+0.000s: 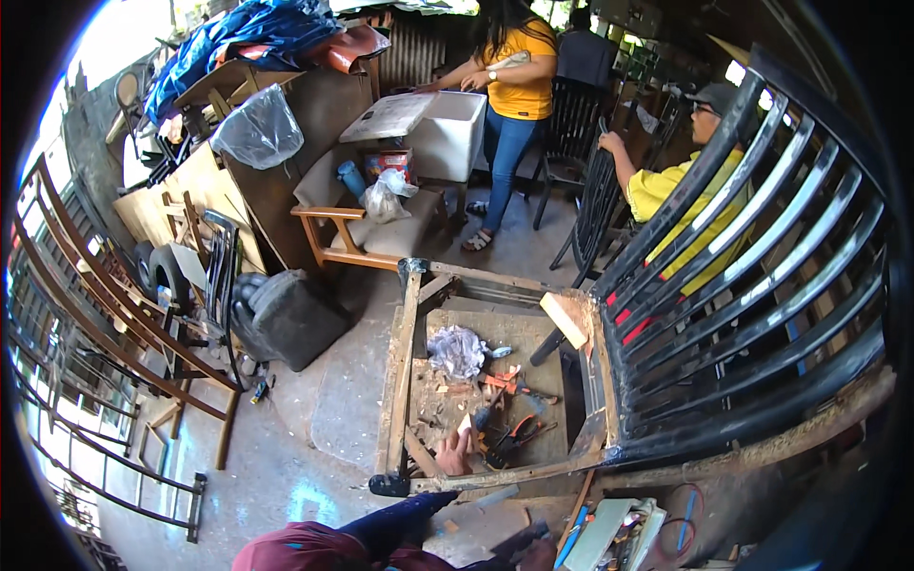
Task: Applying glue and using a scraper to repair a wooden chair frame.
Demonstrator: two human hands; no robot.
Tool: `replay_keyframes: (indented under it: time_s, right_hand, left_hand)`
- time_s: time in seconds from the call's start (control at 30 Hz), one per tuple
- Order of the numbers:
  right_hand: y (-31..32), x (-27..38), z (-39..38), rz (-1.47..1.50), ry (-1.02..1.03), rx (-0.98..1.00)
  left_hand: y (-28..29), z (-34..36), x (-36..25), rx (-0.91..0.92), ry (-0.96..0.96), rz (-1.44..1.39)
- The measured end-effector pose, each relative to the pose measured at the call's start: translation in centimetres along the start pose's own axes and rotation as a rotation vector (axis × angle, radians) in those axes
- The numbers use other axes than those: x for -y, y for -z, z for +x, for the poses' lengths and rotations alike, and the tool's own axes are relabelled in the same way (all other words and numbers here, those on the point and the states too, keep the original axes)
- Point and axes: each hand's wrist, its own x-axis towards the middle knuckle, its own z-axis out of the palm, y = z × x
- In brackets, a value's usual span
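My left hand [454, 452], at the end of a dark blue sleeve, reaches inside a worn chair's seat frame [409, 333], fingers closed on a small pale wood piece [465, 425]. Beside it, on the board inside the frame, lie orange-handled pliers [512, 440], wood scraps and a crumpled cloth [455, 350]. A wooden block [564, 318] sits at the frame's upper right corner. The chair's black slatted back [733, 266] tilts out to the right. My right hand [541, 554] is dimly seen at the bottom edge; its fingers are unclear.
A person in orange [514, 67] stands by a white cooler [443, 133]; another in yellow [695, 190] holds a black chair. An upholstered armchair [347, 228], dark cushion [295, 319], brown chair frames [152, 352] and a toolbox [614, 533] surround the work. Another person stands behind.
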Motion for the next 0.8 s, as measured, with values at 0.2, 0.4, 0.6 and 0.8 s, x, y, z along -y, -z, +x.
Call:
replay_keyframes:
  time_s: [0.2,0.4,0.6,0.8]
  right_hand:
    - [11.4,2.5,-11.2,-0.574,0.296,-0.194]
    - [24.4,2.3,-17.1,-0.253,0.139,-0.531]
    - [28.1,3.4,-20.0,-0.306,0.214,-0.455]
    - [20.3,4.4,-20.2,-0.379,0.263,-0.415]
  left_hand:
    - [-3.7,6.4,-2.4,-0.280,-0.077,-0.065]
    - [-9.5,8.2,-3.2,0.201,-0.173,-0.033]
    - [-8.9,4.6,-1.3,0.204,-0.383,0.205]
    - [-10.6,2.0,4.5,0.260,-0.710,0.467]
